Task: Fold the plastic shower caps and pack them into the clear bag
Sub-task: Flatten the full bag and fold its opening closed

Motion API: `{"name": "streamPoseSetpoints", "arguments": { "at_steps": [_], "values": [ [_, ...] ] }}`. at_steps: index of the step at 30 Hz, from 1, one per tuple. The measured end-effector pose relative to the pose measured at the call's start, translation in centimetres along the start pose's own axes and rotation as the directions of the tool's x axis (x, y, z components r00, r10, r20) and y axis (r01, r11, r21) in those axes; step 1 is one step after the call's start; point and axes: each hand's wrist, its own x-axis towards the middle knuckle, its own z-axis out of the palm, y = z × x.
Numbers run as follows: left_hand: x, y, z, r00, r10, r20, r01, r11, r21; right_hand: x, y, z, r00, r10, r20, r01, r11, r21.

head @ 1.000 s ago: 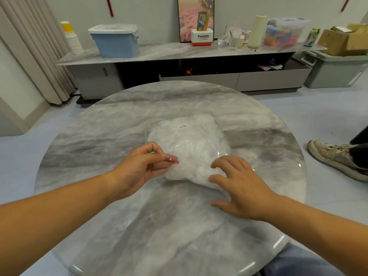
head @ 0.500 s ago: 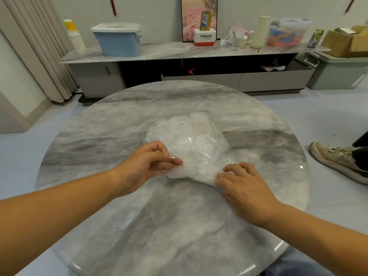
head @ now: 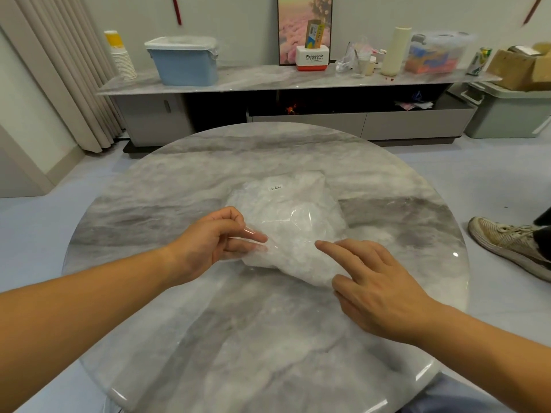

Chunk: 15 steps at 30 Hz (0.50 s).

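plastic, crumpled and white, fills the clear bag (head: 286,216), which lies flat near the middle of the round marble table (head: 238,338). those would be the shower caps (head: 301,236), packed inside already by the look of it. a small printed label (head: 275,187) sits at the bag's far end. its long axis runs roughly away from the person, with the near end turned a little toward their right.

the left hand (head: 214,242) has the near left edge of the bag. thumb and fingers are curled in and pinch the film, and a fold of it glints over the fingertips. the right hand (head: 378,290) is spread and relaxed at the near right corner, index finger pointing in over the plastic. whether it presses the bag or only hovers just above it, i can't tell from here.

so the bag lies ahead of both hands and between them, its near end right at the fingertips. the left is the one with a grip, and i'd guess the next move works that near end, the right pinning or smoothing while the left pulls.

beyond the table runs a low cabinet (head: 268,81) with a marble top, carrying a blue tub (head: 185,62), a stack of paper cups (head: 120,55) and some boxes. a curtain (head: 59,70) hangs at the left. someone's shoe (head: 507,242) rests on the pale floor at the right.
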Motion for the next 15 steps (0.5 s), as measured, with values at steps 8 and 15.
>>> {"name": "streamPoseSetpoints", "arguments": {
  "at_steps": [8,15],
  "values": [
    [0.0,-0.1,-0.9,1.0,-0.014,0.0,0.014,1.0,-0.004,-0.5,0.0,2.0,0.995,0.013,0.094,-0.032,0.977,0.213],
    [-0.9,-1.7,-1.9,0.991,0.072,-0.112,-0.06,0.992,0.108,1.2,0.7,0.9,0.953,0.233,0.194,-0.29,0.886,0.363]
  ]
}}
